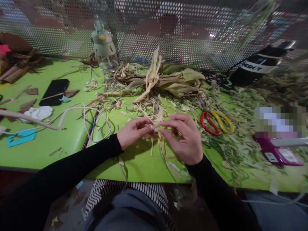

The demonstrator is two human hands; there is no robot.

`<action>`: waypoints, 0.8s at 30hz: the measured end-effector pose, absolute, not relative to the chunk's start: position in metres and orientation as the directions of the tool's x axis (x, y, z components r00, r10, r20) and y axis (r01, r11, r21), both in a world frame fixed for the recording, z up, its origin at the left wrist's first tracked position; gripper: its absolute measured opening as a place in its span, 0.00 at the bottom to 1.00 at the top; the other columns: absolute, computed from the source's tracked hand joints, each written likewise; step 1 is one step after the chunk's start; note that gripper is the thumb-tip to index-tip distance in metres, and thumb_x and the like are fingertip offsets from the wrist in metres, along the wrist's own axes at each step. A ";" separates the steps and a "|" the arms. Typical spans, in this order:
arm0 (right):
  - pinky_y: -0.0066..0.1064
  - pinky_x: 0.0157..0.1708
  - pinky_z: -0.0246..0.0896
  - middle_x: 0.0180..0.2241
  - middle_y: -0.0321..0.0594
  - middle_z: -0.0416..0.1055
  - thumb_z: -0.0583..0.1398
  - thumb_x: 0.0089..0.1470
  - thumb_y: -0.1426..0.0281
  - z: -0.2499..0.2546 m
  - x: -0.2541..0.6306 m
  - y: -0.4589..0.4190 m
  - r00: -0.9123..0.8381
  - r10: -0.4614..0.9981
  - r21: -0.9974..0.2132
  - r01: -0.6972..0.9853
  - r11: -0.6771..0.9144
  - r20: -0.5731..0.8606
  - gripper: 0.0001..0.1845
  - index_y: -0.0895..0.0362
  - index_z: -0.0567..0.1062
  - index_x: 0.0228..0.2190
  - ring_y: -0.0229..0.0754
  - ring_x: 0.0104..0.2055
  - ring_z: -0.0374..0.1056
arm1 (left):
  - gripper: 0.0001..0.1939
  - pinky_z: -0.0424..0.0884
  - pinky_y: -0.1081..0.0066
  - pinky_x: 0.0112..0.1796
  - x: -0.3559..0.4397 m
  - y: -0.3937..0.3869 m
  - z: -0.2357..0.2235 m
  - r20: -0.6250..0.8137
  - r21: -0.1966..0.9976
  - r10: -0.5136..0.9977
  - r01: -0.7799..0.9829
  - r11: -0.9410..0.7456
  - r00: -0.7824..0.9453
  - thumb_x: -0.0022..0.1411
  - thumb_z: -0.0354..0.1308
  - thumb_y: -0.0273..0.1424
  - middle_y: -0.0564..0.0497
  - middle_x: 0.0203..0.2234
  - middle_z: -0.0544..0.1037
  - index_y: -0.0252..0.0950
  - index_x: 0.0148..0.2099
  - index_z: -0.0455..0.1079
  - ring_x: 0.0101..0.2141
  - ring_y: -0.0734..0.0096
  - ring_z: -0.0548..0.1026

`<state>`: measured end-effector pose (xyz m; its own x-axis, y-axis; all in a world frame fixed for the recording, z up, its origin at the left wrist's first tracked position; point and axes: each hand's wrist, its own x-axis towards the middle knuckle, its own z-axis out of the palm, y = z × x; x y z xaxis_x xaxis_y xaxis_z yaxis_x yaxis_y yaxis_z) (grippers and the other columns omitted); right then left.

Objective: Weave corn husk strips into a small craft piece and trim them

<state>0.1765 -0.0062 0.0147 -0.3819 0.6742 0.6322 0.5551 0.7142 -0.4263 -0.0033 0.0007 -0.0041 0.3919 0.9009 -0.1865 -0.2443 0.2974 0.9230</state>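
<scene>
Above the near part of the green table, my left hand (136, 130) pinches a small pale bundle of dried corn husk (157, 122) between thumb and fingertips. From the other side, my right hand (184, 136) closes its thumb and index finger on the same husk. Thin strips dangle below the fingers. Just beyond lies a heap of dry corn husks (178, 81), with one pale folded husk piece (152, 75) sticking up out of it. Scissors with one red and one yellow handle (216, 122) rest right of my right hand, their blades partly among scraps.
A clear bottle (104, 51) stands at the back left, a black bottle (257, 65) leans at the back right. A black phone (54, 92), white cable (84, 106) and crumpled tissue (37, 113) lie left. Husk shreds and a purple packet (279, 152) cover the right. Perforated metal panel (149, 29) behind.
</scene>
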 end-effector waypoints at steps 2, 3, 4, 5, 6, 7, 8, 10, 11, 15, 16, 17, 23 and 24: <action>0.29 0.25 0.62 0.28 0.39 0.72 0.62 0.53 0.69 0.013 0.173 -0.009 -0.378 0.695 -0.456 0.549 0.701 0.612 0.04 0.56 0.77 0.30 0.37 0.28 0.66 | 0.10 0.67 0.71 0.39 -0.002 0.000 -0.006 -0.179 0.895 0.928 -0.338 0.292 0.328 0.55 0.62 0.28 0.51 0.29 0.77 0.33 0.40 0.67 0.32 0.75 0.75; 0.29 0.26 0.62 0.26 0.39 0.72 0.62 0.53 0.69 0.011 0.171 -0.010 -0.401 0.723 -0.485 0.548 0.682 0.563 0.05 0.57 0.77 0.29 0.37 0.27 0.66 | 0.11 0.67 0.70 0.40 0.000 0.000 -0.008 -0.177 0.878 0.940 -0.385 0.285 0.292 0.55 0.62 0.29 0.51 0.29 0.78 0.33 0.40 0.67 0.33 0.74 0.75; 0.29 0.27 0.62 0.26 0.39 0.73 0.61 0.54 0.68 0.009 0.169 -0.010 -0.419 0.761 -0.525 0.554 0.646 0.495 0.07 0.57 0.77 0.29 0.37 0.27 0.67 | 0.13 0.67 0.69 0.42 0.002 -0.001 -0.009 -0.176 0.861 0.949 -0.426 0.277 0.260 0.54 0.63 0.30 0.51 0.30 0.78 0.33 0.41 0.66 0.34 0.74 0.75; 0.29 0.29 0.62 0.27 0.39 0.74 0.60 0.55 0.67 0.007 0.166 -0.010 -0.420 0.807 -0.579 0.562 0.591 0.417 0.08 0.58 0.77 0.30 0.37 0.28 0.67 | 0.14 0.67 0.69 0.42 0.004 -0.002 -0.010 -0.173 0.848 0.956 -0.459 0.266 0.236 0.53 0.64 0.30 0.51 0.30 0.78 0.33 0.41 0.66 0.34 0.74 0.75; 0.29 0.29 0.61 0.27 0.40 0.74 0.59 0.56 0.66 0.005 0.164 -0.009 -0.402 0.852 -0.649 0.557 0.518 0.335 0.09 0.58 0.77 0.30 0.37 0.28 0.67 | 0.14 0.67 0.69 0.42 0.006 -0.003 -0.011 -0.167 0.837 0.961 -0.484 0.256 0.220 0.53 0.65 0.30 0.52 0.30 0.78 0.33 0.41 0.66 0.33 0.75 0.75; 0.28 0.28 0.61 0.26 0.39 0.73 0.58 0.57 0.65 0.003 0.163 -0.008 -0.382 0.890 -0.733 0.526 0.432 0.250 0.11 0.58 0.76 0.29 0.36 0.26 0.66 | 0.15 0.67 0.70 0.42 0.009 -0.005 -0.011 -0.159 0.828 0.964 -0.504 0.248 0.213 0.52 0.65 0.30 0.53 0.29 0.78 0.34 0.41 0.66 0.32 0.75 0.75; 0.27 0.25 0.59 0.24 0.37 0.72 0.58 0.57 0.64 0.001 0.162 -0.007 -0.367 0.917 -0.819 0.469 0.330 0.159 0.12 0.58 0.76 0.28 0.34 0.24 0.64 | 0.16 0.67 0.71 0.40 0.010 -0.006 -0.012 -0.150 0.820 0.965 -0.518 0.242 0.213 0.52 0.65 0.30 0.53 0.28 0.78 0.34 0.42 0.66 0.31 0.76 0.75; 0.24 0.19 0.54 0.21 0.34 0.69 0.58 0.56 0.62 -0.001 0.160 -0.005 -0.354 0.935 -0.943 0.314 0.111 -0.007 0.14 0.58 0.75 0.26 0.30 0.18 0.57 | 0.15 0.68 0.73 0.38 0.013 -0.008 -0.012 -0.143 0.811 0.965 -0.533 0.241 0.218 0.52 0.65 0.31 0.54 0.27 0.77 0.34 0.41 0.66 0.29 0.78 0.74; 0.23 0.17 0.51 0.20 0.32 0.68 0.59 0.55 0.61 -0.002 0.160 -0.004 -0.353 0.933 -0.969 0.244 0.024 -0.066 0.14 0.58 0.74 0.26 0.28 0.16 0.54 | 0.14 0.68 0.74 0.36 0.014 -0.009 -0.011 -0.145 0.808 0.964 -0.536 0.244 0.221 0.52 0.65 0.31 0.54 0.26 0.77 0.35 0.41 0.66 0.29 0.78 0.73; 0.22 0.14 0.43 0.20 0.31 0.67 0.61 0.51 0.61 -0.004 0.159 -0.004 -0.327 0.933 -0.986 0.113 -0.120 -0.151 0.12 0.58 0.74 0.27 0.27 0.16 0.51 | 0.13 0.68 0.73 0.36 0.014 -0.010 -0.008 -0.125 0.813 0.968 -0.537 0.227 0.220 0.52 0.65 0.31 0.53 0.28 0.77 0.34 0.39 0.67 0.29 0.77 0.74; 0.22 0.14 0.43 0.19 0.31 0.66 0.61 0.51 0.61 -0.004 0.159 -0.005 -0.322 0.932 -0.985 0.110 -0.136 -0.164 0.12 0.58 0.73 0.27 0.27 0.16 0.51 | 0.14 0.68 0.73 0.36 0.014 -0.010 -0.008 -0.120 0.814 0.969 -0.537 0.221 0.217 0.52 0.65 0.31 0.53 0.28 0.77 0.34 0.40 0.67 0.29 0.77 0.74; 0.23 0.14 0.42 0.19 0.31 0.65 0.60 0.51 0.62 -0.004 0.158 -0.005 -0.321 0.931 -0.982 0.118 -0.145 -0.176 0.12 0.58 0.73 0.25 0.27 0.16 0.50 | 0.14 0.69 0.72 0.36 0.014 -0.011 -0.007 -0.121 0.813 0.969 -0.539 0.220 0.213 0.52 0.65 0.31 0.52 0.28 0.78 0.34 0.40 0.67 0.29 0.77 0.73; 0.25 0.20 0.48 0.18 0.32 0.63 0.56 0.48 0.73 0.006 0.159 -0.007 -0.427 0.900 -0.932 0.353 0.080 -0.084 0.10 0.59 0.70 0.18 0.31 0.20 0.55 | 0.15 0.68 0.75 0.33 0.014 -0.013 -0.008 -0.139 0.798 0.968 -0.555 0.235 0.210 0.52 0.65 0.32 0.54 0.27 0.78 0.35 0.42 0.70 0.26 0.79 0.72; 0.25 0.21 0.49 0.18 0.31 0.63 0.55 0.48 0.74 0.008 0.159 -0.008 -0.465 0.883 -0.912 0.387 0.134 -0.068 0.10 0.58 0.70 0.18 0.31 0.21 0.55 | 0.14 0.69 0.75 0.34 0.014 -0.012 -0.008 -0.123 0.806 0.971 -0.551 0.218 0.204 0.52 0.65 0.32 0.54 0.28 0.78 0.35 0.42 0.71 0.28 0.78 0.73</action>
